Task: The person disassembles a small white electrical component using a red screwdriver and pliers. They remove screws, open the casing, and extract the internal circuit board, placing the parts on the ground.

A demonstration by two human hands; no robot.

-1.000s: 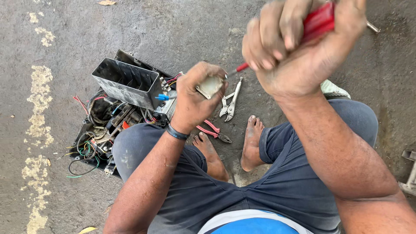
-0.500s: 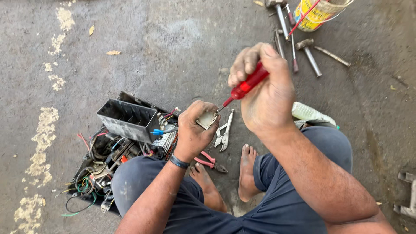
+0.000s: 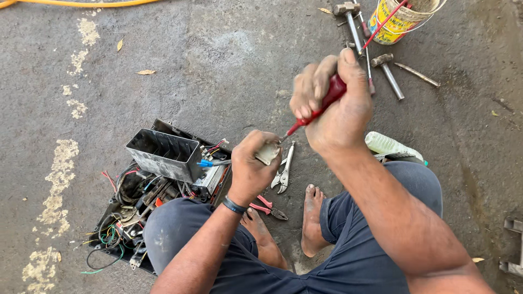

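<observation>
Your right hand [image 3: 333, 103] is clenched round a red screwdriver [image 3: 316, 109], its tip meeting the small pale part [image 3: 268, 153] that your left hand [image 3: 253, 163] grips tight, just above your knees at the centre of view. Open concrete runs from 9 to 12 o'clock, bare but for dry leaves [image 3: 145, 72] and pale paint patches [image 3: 65, 163]; a yellow hose [image 3: 76, 3] skirts the top edge at 11. At 8 o'clock, touching your left knee, sits a black tray [image 3: 111, 218] of tangled wires with a grey metal box [image 3: 163, 154] resting on it, so room on that side is tight. Silver pliers [image 3: 283, 171] lie just below the part, and red-handled cutters [image 3: 266, 208] rest by your bare foot [image 3: 311, 220]. At 1 o'clock two hammers [image 3: 388, 71] lie beside a yellow bucket [image 3: 397, 19] with a printed label. A clear plastic bottle [image 3: 389, 146] lies against your right knee at 3 o'clock.
</observation>
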